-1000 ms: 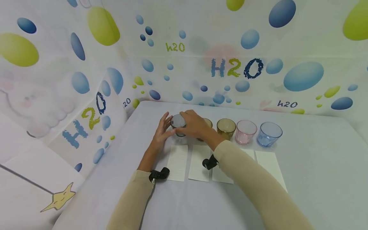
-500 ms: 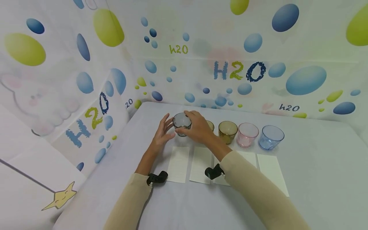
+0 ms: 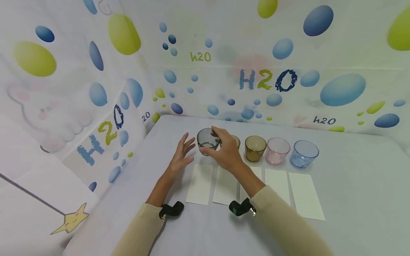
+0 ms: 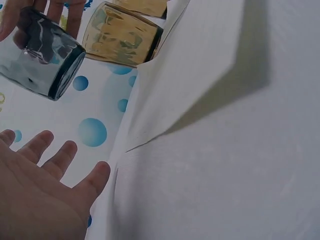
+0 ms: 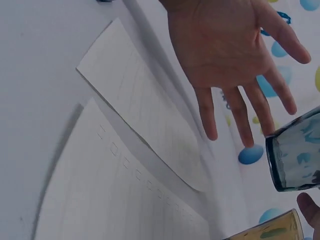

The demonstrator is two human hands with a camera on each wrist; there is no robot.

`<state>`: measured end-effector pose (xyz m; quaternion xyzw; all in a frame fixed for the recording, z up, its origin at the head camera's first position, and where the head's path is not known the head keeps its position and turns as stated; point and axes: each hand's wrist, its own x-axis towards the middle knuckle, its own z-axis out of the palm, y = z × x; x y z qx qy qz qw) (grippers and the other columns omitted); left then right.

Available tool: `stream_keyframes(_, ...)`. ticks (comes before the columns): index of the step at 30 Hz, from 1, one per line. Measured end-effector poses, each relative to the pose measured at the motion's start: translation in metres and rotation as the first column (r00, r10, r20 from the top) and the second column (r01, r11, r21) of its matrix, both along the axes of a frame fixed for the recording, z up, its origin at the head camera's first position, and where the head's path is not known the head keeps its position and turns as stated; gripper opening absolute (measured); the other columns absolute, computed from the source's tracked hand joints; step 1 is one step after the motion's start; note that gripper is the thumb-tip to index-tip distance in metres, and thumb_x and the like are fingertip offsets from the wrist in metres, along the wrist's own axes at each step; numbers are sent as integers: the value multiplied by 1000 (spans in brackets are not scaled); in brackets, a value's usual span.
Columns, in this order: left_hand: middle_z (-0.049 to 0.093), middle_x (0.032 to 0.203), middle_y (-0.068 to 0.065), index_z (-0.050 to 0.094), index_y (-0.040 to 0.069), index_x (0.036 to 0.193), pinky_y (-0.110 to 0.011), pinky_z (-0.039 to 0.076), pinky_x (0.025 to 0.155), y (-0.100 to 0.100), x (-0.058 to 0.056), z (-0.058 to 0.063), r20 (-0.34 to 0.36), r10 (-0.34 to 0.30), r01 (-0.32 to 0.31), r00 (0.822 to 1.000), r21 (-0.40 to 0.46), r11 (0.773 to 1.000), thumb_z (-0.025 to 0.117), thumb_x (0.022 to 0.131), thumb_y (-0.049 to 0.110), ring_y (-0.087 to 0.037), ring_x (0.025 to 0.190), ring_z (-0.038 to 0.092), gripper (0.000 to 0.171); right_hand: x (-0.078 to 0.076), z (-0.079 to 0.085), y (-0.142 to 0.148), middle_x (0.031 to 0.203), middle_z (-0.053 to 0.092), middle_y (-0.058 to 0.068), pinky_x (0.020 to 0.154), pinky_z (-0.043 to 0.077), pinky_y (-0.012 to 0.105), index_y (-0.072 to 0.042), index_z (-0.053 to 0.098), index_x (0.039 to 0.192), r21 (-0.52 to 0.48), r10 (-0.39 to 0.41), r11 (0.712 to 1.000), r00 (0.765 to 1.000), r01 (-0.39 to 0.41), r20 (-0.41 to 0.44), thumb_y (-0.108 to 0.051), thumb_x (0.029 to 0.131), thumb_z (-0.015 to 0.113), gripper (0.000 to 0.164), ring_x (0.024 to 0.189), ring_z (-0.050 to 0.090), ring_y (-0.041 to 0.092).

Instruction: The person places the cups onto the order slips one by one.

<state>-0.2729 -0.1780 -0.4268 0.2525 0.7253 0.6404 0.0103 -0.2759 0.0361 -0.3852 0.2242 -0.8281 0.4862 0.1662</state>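
A: Where do we find the grey glass (image 3: pixel 204 138)?

B: In our right grip (image 3: pixel 228 149), fingers and thumb curled round its side. We judge it raised off the counter (image 3: pixel 355 185), roughly upright.

A: And our left grip (image 3: pixel 181 154)?

B: Just beside the glass, fingers loosely spread, holding nothing; in the left wrist view we see a gap between the two.

A: So what do we count as done?

B: Only the lift, we'd say. To the right of the right grip we have four more in a row: an amber glass (image 3: pixel 236 142) partly hidden behind it, then a brown glass (image 3: pixel 255 148), a pink glass (image 3: pixel 278 152) and a blue glass (image 3: pixel 304 154), all standing.

A: What is left?

B: Setting the grey one down, at least. Five paper slips (image 3: pixel 199 185) lie on the near side of our right grip, and we see no glass on any. How much more remains, we can't tell.
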Motion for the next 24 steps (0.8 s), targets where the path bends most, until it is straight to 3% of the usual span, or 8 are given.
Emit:
stream_keyframes(6,16,168,-15,1,27,164,-74,12,116,1,7,0,-1,-12,12,1000,20,1000,58,95,31,-41,153,17,89,14,-5,-5,136,61,11,101,53,46,-5,51,146,-128,-11,992,1000,14,24,-28,79,89,81,125,58,23)
stream_keyframes(11,17,168,-12,1,30,163,-72,16,116,4,13,3,1,-29,29,1000,40,999,61,95,34,-38,154,16,90,23,-6,-10,136,60,13,102,52,49,-4,52,145,-260,-5,965,999,16,40,-21,77,90,80,125,58,24)
stream_keyframes(15,15,168,-18,2,26,164,-71,17,117,3,19,4,-12,-28,29,1000,66,997,61,95,31,-41,153,15,91,31,-7,-13,139,59,14,104,51,50,-5,52,146,-298,-14,954,997,38,80,-21,77,90,80,126,57,23)
stream_keyframes(24,19,168,-9,4,26,164,-71,18,117,0,22,6,-45,-22,26,999,87,996,60,95,24,-39,154,16,88,45,-15,-16,134,63,11,103,50,51,-9,55,143,-343,-56,934,990,97,126,-20,75,91,78,124,58,22)
